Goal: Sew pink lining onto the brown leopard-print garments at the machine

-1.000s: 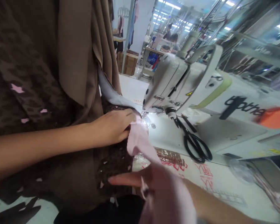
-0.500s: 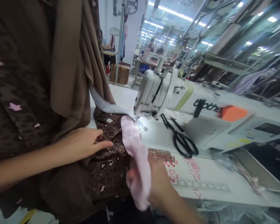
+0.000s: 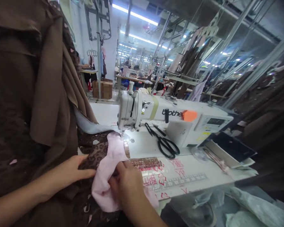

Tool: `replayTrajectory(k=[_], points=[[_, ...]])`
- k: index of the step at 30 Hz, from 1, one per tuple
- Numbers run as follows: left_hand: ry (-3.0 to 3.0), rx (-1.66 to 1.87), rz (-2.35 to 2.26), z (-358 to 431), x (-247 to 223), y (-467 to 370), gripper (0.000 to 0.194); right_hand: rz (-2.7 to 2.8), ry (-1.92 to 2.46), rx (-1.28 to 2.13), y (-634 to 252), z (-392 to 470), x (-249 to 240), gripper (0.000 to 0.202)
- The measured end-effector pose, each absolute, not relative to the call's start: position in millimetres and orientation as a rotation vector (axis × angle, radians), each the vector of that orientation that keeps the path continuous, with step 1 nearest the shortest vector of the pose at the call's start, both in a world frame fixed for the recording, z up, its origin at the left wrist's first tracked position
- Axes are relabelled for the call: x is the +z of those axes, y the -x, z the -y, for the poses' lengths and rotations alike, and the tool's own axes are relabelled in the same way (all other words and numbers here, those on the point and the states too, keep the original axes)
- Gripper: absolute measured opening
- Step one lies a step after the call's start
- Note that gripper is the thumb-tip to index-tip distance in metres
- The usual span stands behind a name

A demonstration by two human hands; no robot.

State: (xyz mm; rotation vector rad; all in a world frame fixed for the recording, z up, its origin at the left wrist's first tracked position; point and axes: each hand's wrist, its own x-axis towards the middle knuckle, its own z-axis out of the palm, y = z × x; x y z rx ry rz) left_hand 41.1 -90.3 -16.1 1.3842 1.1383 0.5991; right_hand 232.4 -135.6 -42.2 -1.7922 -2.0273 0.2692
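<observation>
My right hand (image 3: 127,186) pinches the edge of a pink cloth strip (image 3: 101,186), whose top end lies beneath the needle area of a white sewing machine (image 3: 130,110). My left hand (image 3: 71,173) rests on brown leopard-print fabric (image 3: 97,154) left of the strip, its thumb and fingers apart. Plain brown cloth (image 3: 47,82) hangs in folds at the left, with a pale grey edge (image 3: 85,123) running toward the needle. The fingertips of my right hand are partly hidden by the pink cloth.
Black scissors (image 3: 165,146) lie on the machine bed, right of the needle. A clear ruler (image 3: 186,181) is near the table's front edge. An open box (image 3: 229,151) stands at the right. Behind are a cardboard box (image 3: 103,90), metal poles and other worktables.
The view has turned, so the machine appears lower and further left. My right hand has gathered the pink strip, which now spreads leftward in a wider fold. My left hand stays on the print fabric.
</observation>
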Motion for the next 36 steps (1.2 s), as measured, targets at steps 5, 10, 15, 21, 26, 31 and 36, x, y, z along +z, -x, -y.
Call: replayTrajectory(k=[5,10,15,21,26,31,36], points=[[-1.529,0.581,-1.308,87.0,-19.9,-32.0,0.035,1.856,1.673,0.392,-250.5,138.9,-46.5,0.017],[-1.616,0.589,-1.429,83.1,-26.2,-30.7,0.041,1.965,1.979,0.22,-266.7,144.0,-35.4,0.032],[-1.654,0.546,-1.479,89.2,-21.5,-35.2,0.051,2.111,1.672,0.557,-243.9,148.1,-27.7,0.058],[-1.749,0.538,-1.481,89.1,-17.6,-35.5,0.05,1.76,1.252,1.238,-259.0,148.3,-24.5,0.03],[-1.729,0.582,-1.484,84.6,-27.2,-33.4,0.055,1.315,1.132,1.424,-273.0,151.3,-30.5,0.034],[-1.721,0.593,-1.498,82.2,-31.5,-32.9,0.053,1.913,1.599,0.597,-254.1,156.8,-34.6,0.037],[-1.76,0.556,-1.474,84.3,-27.4,-33.2,0.046,2.004,1.845,0.314,-226.2,142.0,-32.0,0.019]])
